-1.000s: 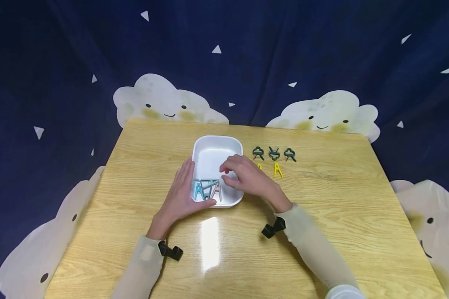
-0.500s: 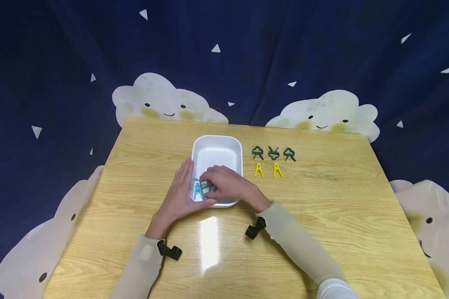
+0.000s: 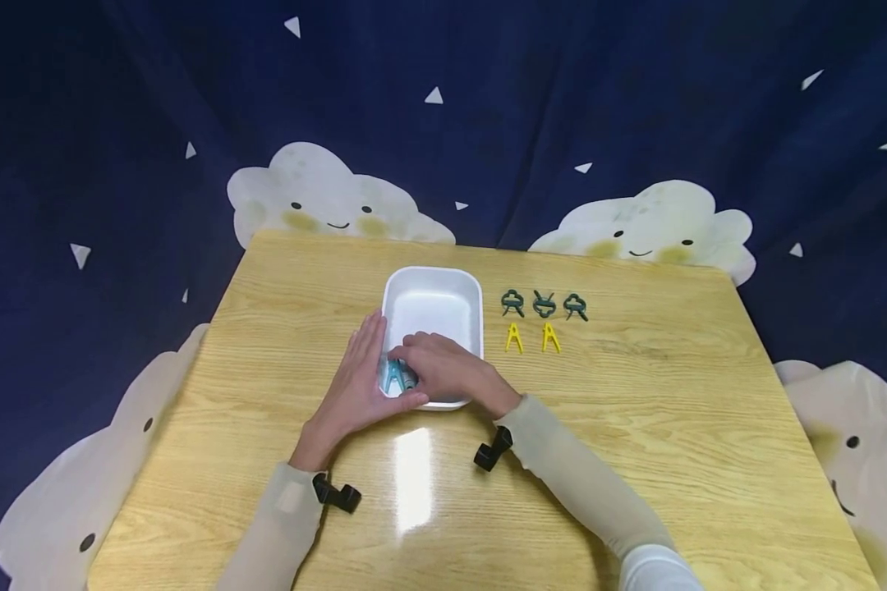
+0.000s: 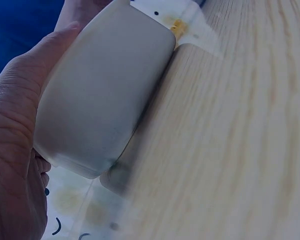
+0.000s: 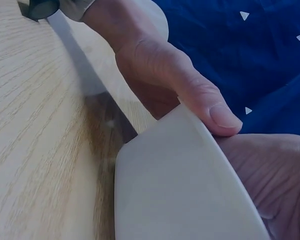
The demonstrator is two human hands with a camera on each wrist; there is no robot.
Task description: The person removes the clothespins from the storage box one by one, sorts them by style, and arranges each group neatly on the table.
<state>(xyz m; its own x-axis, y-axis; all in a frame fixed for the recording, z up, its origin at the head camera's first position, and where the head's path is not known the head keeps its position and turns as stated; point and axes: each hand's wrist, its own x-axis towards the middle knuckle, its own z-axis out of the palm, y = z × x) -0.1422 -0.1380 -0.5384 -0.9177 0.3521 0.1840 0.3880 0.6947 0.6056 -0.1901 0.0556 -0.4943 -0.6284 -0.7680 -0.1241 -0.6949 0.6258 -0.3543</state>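
The white tray (image 3: 434, 310) has its near left corner in the grip of my left hand (image 3: 356, 382), fingers laid along its left wall and thumb over the near rim. Inside the tray, my right hand (image 3: 447, 368) bends its fingers down over the clips; whether it pinches one is hidden. A turquoise clip (image 3: 394, 377) shows between the two hands. The left wrist view has the tray's outer wall (image 4: 107, 90) beside my left hand (image 4: 15, 130). In the right wrist view my right hand (image 5: 275, 185) is partly behind the tray wall (image 5: 175, 185).
To the right of the tray, several dark green clips (image 3: 544, 304) lie in a row, with a yellow clip (image 3: 513, 337) and another yellow clip (image 3: 550, 337) nearer me. Behind the wooden table (image 3: 636, 410) hangs a dark blue curtain (image 3: 488, 123) with cloud pictures.
My right hand has moved left and down from the tray's right side onto the clips, covering the pink one. Both yellow clips now show fully. The left hand holds its place.
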